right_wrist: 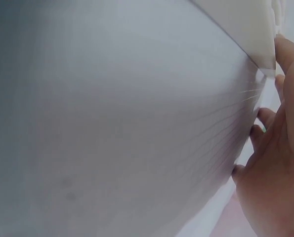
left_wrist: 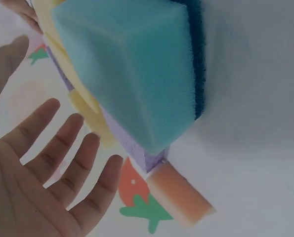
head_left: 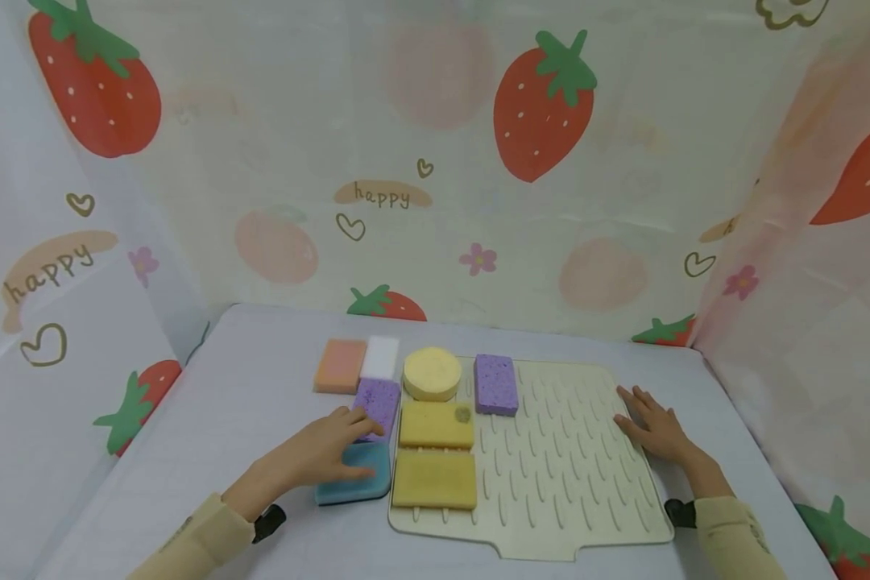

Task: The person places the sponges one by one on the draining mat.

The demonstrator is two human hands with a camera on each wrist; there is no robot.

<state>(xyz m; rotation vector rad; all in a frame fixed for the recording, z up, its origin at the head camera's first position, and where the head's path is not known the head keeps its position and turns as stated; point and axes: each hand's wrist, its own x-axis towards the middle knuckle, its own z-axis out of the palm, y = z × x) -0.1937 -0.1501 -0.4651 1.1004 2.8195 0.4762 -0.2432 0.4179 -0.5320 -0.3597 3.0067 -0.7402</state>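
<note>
My left hand (head_left: 333,451) hovers with spread fingers over the blue sponge (head_left: 362,474) and a purple sponge (head_left: 379,403). In the left wrist view its palm and fingers (left_wrist: 82,168) show with nothing in them, beside the blue sponge with its darker scouring side (left_wrist: 197,59). At the far right my right hand (head_left: 656,427) rests with fingertips on the right edge of the cream ridged drying mat (head_left: 573,451). On the mat's left part lie two yellow rectangular sponges (head_left: 435,481), a round pale-yellow sponge (head_left: 432,374) and another purple sponge (head_left: 496,385).
Left of the mat, an orange sponge (head_left: 341,366) and a white sponge (head_left: 380,358) lie side by side behind the near purple one. A white cloth covers the table (head_left: 261,362). Strawberry-print sheets (head_left: 442,161) stand up behind it and at both sides.
</note>
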